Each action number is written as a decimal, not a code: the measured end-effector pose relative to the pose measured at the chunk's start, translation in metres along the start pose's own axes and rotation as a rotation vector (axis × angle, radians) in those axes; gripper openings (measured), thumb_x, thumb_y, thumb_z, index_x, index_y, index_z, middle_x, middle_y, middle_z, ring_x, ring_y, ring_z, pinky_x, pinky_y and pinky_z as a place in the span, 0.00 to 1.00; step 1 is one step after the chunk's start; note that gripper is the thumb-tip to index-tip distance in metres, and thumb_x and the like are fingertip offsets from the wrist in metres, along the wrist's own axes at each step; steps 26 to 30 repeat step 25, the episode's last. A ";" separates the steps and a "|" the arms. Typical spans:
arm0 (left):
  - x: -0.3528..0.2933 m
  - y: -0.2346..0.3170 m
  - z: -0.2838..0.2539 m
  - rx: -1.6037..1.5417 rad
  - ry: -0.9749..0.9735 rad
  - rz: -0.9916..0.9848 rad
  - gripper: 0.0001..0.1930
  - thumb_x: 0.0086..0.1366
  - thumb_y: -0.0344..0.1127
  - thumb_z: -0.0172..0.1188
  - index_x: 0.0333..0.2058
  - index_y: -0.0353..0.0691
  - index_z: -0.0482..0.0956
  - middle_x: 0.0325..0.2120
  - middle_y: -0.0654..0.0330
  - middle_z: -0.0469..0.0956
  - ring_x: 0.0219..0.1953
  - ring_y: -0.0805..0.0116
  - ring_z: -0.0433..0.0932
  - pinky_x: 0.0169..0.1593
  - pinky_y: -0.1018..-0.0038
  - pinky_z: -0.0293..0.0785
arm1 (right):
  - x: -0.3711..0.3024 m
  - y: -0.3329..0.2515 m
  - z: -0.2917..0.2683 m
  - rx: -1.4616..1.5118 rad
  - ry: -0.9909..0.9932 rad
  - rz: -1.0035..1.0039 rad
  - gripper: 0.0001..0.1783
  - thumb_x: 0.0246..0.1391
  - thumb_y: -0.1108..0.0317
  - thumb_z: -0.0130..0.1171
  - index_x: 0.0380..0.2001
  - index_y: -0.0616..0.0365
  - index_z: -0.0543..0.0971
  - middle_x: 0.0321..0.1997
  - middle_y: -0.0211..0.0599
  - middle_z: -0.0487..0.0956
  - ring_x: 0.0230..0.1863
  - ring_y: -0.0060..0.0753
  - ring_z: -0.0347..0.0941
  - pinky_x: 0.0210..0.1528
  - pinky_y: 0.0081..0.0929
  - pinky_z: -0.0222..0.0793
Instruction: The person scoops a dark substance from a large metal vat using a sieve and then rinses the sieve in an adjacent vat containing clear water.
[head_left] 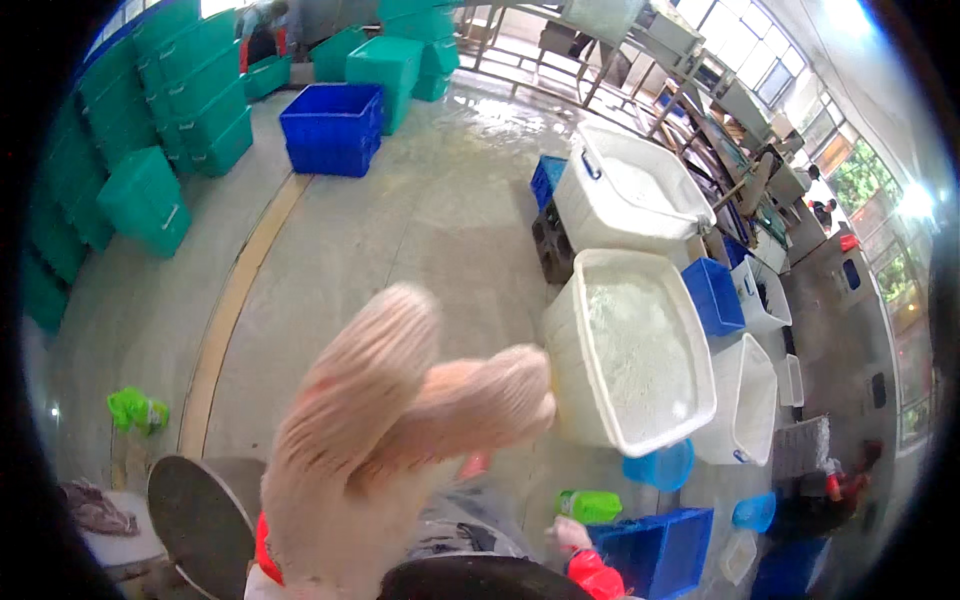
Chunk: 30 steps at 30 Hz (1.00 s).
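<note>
My left hand point(390, 430), in a pale knitted glove with a red cuff, is raised large in the middle of the view. Its fingers are stretched out with a gap between them, and nothing shows in them. Lower down and further off, my right hand point(570, 535) is gloved, with a red sleeve behind it. It is by the left corner of a blue crate point(690, 545), just below a bright green package point(590, 506). Its fingers are too small to make out.
White tubs point(590, 380) stand on the right, one holding cloudy liquid, near a blue basin point(660, 466). Stacked green bins point(215, 110) and a blue bin point(330, 135) stand far left. A round grey disc point(195, 510) lies near left. Another person point(262, 35) is far back.
</note>
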<state>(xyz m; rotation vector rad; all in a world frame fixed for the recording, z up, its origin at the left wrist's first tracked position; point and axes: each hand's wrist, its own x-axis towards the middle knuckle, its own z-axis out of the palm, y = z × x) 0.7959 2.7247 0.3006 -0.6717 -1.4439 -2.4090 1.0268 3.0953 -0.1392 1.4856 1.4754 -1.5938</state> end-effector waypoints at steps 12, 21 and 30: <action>0.165 -0.213 -0.007 -0.082 0.128 -0.660 0.34 0.69 0.48 0.60 0.66 0.33 0.63 0.57 0.46 0.74 0.58 0.54 0.75 0.63 0.56 0.68 | 0.150 -0.294 -0.027 -0.304 -0.079 -0.170 0.29 0.61 0.61 0.49 0.65 0.57 0.69 0.37 0.49 0.84 0.30 0.42 0.83 0.32 0.40 0.79; 0.295 -0.359 -0.066 0.011 0.303 -0.900 0.31 0.71 0.43 0.57 0.66 0.31 0.62 0.52 0.49 0.77 0.52 0.61 0.78 0.57 0.65 0.73 | 0.300 -0.529 -0.026 -1.385 -0.135 -1.036 0.20 0.48 0.60 0.65 0.40 0.64 0.82 0.41 0.53 0.83 0.37 0.52 0.82 0.41 0.43 0.79; 0.388 -0.455 -0.109 0.002 0.288 -0.877 0.28 0.72 0.48 0.55 0.63 0.36 0.67 0.48 0.53 0.80 0.49 0.65 0.79 0.53 0.71 0.74 | 0.355 -0.593 -0.004 -1.153 -0.108 -0.582 0.30 0.61 0.43 0.56 0.63 0.42 0.75 0.48 0.48 0.83 0.51 0.34 0.78 0.52 0.51 0.74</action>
